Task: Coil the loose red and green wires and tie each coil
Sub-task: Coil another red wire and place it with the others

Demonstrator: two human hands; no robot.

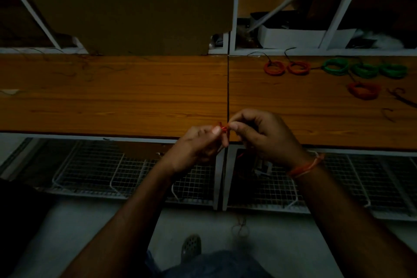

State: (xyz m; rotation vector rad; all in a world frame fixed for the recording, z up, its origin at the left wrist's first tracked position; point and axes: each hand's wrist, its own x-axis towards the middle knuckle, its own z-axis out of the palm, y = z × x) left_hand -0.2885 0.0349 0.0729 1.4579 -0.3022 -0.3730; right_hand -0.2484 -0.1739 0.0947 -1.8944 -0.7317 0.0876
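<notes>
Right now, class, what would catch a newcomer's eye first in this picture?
Two hands meet at the table's near edge, the left hand and right hand both pinching a short bit of red wire. Far right on the wooden table lie finished coils: three red coils and three green coils.

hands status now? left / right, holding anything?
Left hand: fingers curled, pinching the red wire at the thumb tip.
Right hand: fingers curled, pinching the same red wire from the other side.

Wooden bench (pixel 112 97), cardboard sheet (pixel 135 7) behind, wire-mesh rack (pixel 101 171) below
</notes>
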